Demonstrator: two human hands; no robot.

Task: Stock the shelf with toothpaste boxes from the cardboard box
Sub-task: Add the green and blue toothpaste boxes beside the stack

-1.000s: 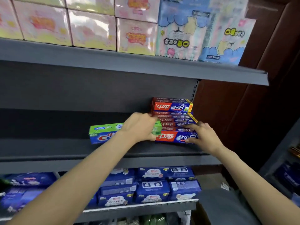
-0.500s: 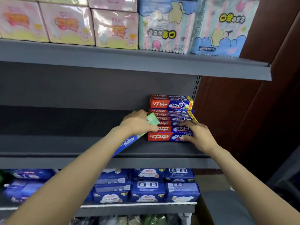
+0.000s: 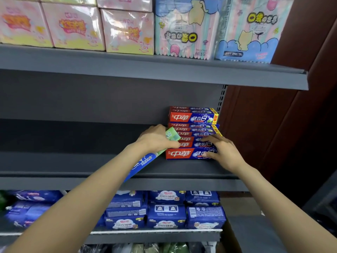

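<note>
Both forearms reach up and forward to the middle shelf (image 3: 182, 183), converging on the red stack (image 3: 193, 133) of toothpaste boxes at its right end. Left hand (image 3: 156, 138), knuckles up and wrist bent slightly down, is curled round the far end of a green box (image 3: 145, 161), thumb underneath near the stack's lower left corner. That box is tilted: its green end sits high, touching the left side of the stack, while its blue end slopes down and toward the camera, passing over the shelf's front lip and partly hidden by the forearm. Right hand (image 3: 221, 149) lies palm-down on the front right of the stack, fingers spread and fairly straight, the fingertips pressing on the lower boxes and the thumb on the bottom box's face; it grips nothing. The stack is several boxes high, all lying flat with long faces forward, standing against the shelf's back wall.

Above the stack, an upper shelf (image 3: 164, 72) carries pink packs (image 3: 76, 28) and pastel packs (image 3: 217, 28). Below the stack, blue packs (image 3: 166, 210) fill a lower shelf.
</note>
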